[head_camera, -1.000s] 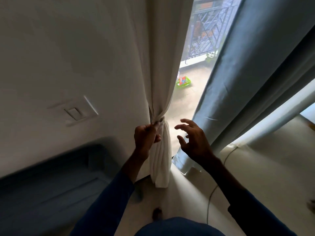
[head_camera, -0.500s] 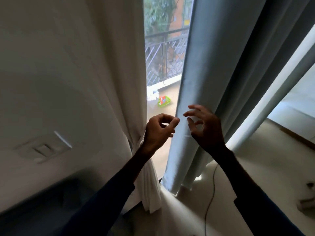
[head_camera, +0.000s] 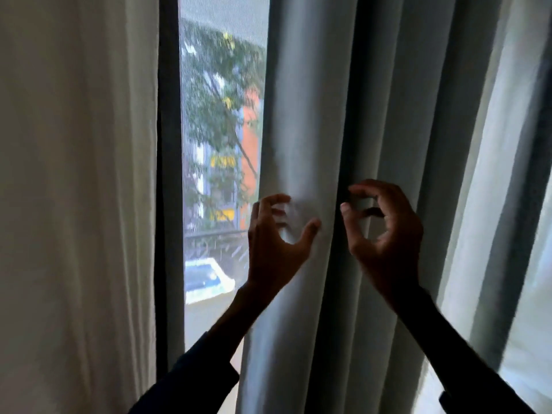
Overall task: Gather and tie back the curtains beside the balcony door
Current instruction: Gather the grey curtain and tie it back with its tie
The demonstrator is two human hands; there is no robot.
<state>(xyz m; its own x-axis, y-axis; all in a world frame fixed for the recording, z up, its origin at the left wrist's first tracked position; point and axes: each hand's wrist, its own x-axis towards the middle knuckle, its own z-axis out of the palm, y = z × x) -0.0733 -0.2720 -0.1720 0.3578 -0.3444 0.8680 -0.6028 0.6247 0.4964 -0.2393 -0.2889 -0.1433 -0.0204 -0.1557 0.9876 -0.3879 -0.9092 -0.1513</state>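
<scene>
While the grey curtain hangs in long folds at centre and right, with the cream curtain well apart on the left, your left hand curls at the grey curtain's left edge fold. Your right hand curls just beside it. Blur hides whether either hand grips cloth.
</scene>
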